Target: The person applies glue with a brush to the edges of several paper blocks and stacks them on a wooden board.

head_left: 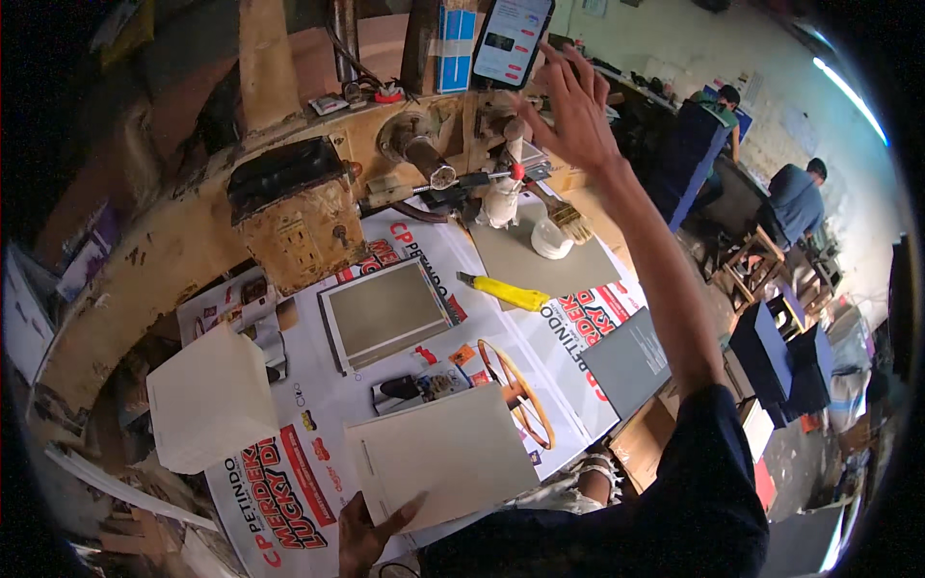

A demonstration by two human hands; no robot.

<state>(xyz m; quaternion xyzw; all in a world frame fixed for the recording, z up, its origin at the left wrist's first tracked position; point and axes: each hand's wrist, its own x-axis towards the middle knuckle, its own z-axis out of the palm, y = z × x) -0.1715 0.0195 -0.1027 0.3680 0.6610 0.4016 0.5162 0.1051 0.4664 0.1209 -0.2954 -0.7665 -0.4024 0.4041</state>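
My left hand (371,539) grips the near left corner of a flat cream-coloured board (448,458), its thumb lying on top. At the back of the table my right hand (576,120) is raised, fingers apart and empty. Its fingertips are beside the right edge of a phone (513,43) with a lit screen; whether they touch it I cannot tell. Beyond the board lies a grey panel with a pale border (390,313). To the left stands a thick cream block (212,400), apparently a stack. A yellow-handled cutter (506,292) lies right of the bordered panel.
A printed banner (294,491) covers the table. A rusty metal machine frame (299,226) spans the back. A brush (568,222) rests by a white tub (551,239), on a grey sheet. Another grey board (626,358) lies at right. Two people (798,204) sit farther off.
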